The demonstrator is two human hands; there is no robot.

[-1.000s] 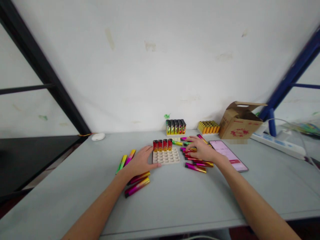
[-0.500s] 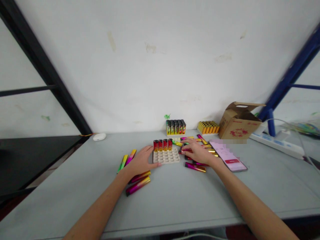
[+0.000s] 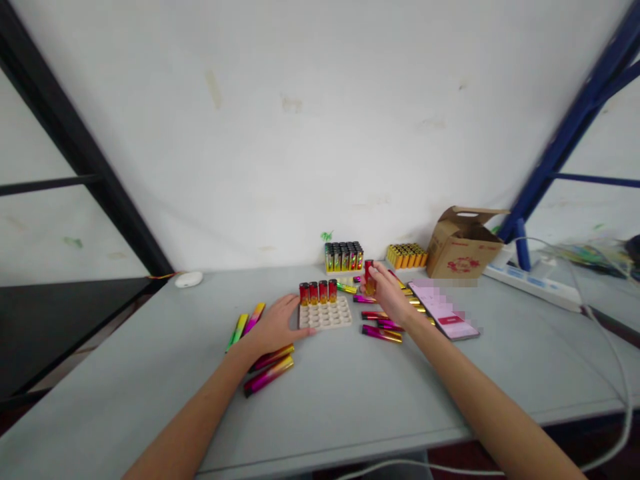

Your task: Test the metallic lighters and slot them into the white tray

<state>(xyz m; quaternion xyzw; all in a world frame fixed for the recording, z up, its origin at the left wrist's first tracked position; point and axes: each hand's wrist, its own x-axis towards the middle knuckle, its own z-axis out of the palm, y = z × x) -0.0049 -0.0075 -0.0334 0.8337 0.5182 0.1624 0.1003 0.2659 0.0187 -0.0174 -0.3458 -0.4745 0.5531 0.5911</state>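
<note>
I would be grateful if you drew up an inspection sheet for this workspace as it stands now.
Surface: grey tabletop, items spread across its middle and back.
Work items: pale tray with four red cylinders upright along its back row.
Clutter: loose cylinders lying either side of the tray; phone, open cardboard box and power strip at right.
Hands: left hand spread at the tray's left edge; right hand holding another red cylinder upright.
Cables: white cable looping down at far right.
Surroundings: marked white wall behind; black frame left, blue frame right.
</note>
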